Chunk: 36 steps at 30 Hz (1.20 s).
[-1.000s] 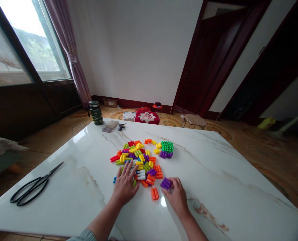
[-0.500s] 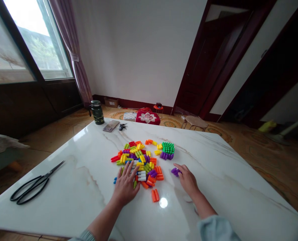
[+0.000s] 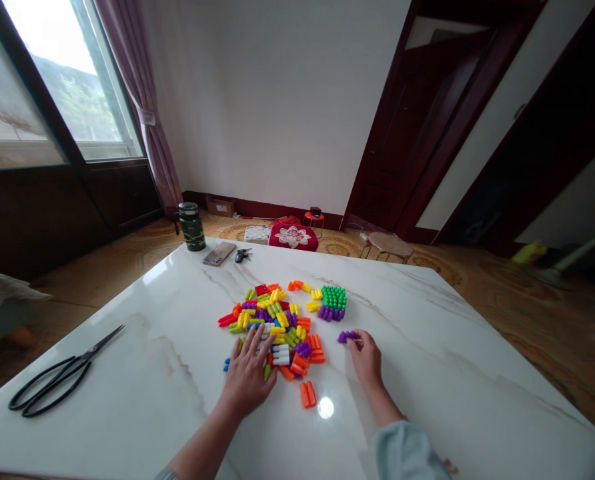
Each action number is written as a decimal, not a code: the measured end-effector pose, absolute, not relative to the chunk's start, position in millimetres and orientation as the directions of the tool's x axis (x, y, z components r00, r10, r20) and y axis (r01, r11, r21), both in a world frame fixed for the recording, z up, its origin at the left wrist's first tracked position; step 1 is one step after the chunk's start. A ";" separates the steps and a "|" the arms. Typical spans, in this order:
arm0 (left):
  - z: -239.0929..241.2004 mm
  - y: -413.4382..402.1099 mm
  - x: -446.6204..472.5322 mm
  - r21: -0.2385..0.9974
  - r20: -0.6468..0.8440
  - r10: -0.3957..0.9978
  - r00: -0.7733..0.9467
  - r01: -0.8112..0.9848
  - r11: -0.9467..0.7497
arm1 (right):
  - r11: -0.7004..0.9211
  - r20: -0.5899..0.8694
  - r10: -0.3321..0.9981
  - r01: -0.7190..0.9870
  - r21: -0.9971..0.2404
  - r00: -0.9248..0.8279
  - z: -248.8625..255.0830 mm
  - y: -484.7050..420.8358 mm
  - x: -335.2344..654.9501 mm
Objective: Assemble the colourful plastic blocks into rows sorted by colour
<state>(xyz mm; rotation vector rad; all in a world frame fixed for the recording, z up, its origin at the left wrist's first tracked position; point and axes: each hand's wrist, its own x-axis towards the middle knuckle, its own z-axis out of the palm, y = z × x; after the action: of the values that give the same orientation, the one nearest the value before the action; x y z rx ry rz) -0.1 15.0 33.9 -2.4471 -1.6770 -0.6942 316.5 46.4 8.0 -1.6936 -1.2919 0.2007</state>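
My left hand (image 3: 250,370) lies with fingers spread on the near left side of a pile of colourful plastic building pieces (image 3: 277,313). Between the fingertips of my right hand (image 3: 366,355) is a purple building piece (image 3: 346,337), a little above or on the tabletop; which of the two I cannot tell. Beyond it a block of green pieces (image 3: 334,295) stands in neat rows, with a row of purple pieces (image 3: 331,313) along its near side. A lone orange piece (image 3: 308,395) lies just right of my left hand.
Black-handled scissors (image 3: 65,377) lie on the marble-patterned table (image 3: 142,400) at the left. Along the far left edge are a dark green flask (image 3: 191,227), a phone (image 3: 219,253) and keys (image 3: 242,255). A round stool (image 3: 390,247) stands beyond the table.
My right hand has drawn its fingers together around the purple piece and turned it level, shifting slightly left. My left hand stays on the pile. The whole view has shifted a little.
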 end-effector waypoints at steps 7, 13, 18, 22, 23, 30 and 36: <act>30.0 16.4 -0.9 0.151 0.440 0.845 0.306 0.902 -0.405 | 0.022 0.405 0.816 0.678 -0.735 0.412 8.3 79.5 312.1; 30.2 16.0 -1.0 0.156 0.448 0.842 0.300 0.901 -0.404 | 0.016 0.438 0.794 0.706 -0.708 0.421 5.7 93.8 312.0; 31.0 15.1 -1.2 0.154 0.436 0.848 0.302 0.903 -0.401 | 0.011 0.457 0.780 0.720 -0.694 0.428 4.6 98.7 312.6; 31.5 15.4 -0.7 0.157 0.442 0.846 0.298 0.903 -0.400 | 0.014 0.468 0.770 0.722 -0.692 0.433 2.8 102.7 312.3; 31.6 15.5 -0.5 0.158 0.442 0.846 0.298 0.903 -0.400 | 0.015 0.470 0.768 0.721 -0.693 0.435 2.2 103.3 312.1; 32.8 14.5 -0.4 0.160 0.422 0.854 0.305 0.902 -0.401 | 0.065 0.565 0.664 0.714 -0.697 0.491 4.9 91.5 306.0; 33.3 14.1 0.5 0.180 0.418 0.860 0.293 0.901 -0.394 | 0.298 0.583 0.785 0.698 -0.652 0.209 35.6 85.1 254.7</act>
<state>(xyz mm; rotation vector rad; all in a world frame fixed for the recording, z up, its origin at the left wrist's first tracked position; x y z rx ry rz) 0.5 14.1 33.3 -2.4519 -1.6758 -0.7015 254.7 85.1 35.6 -1.4261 -1.5133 0.1043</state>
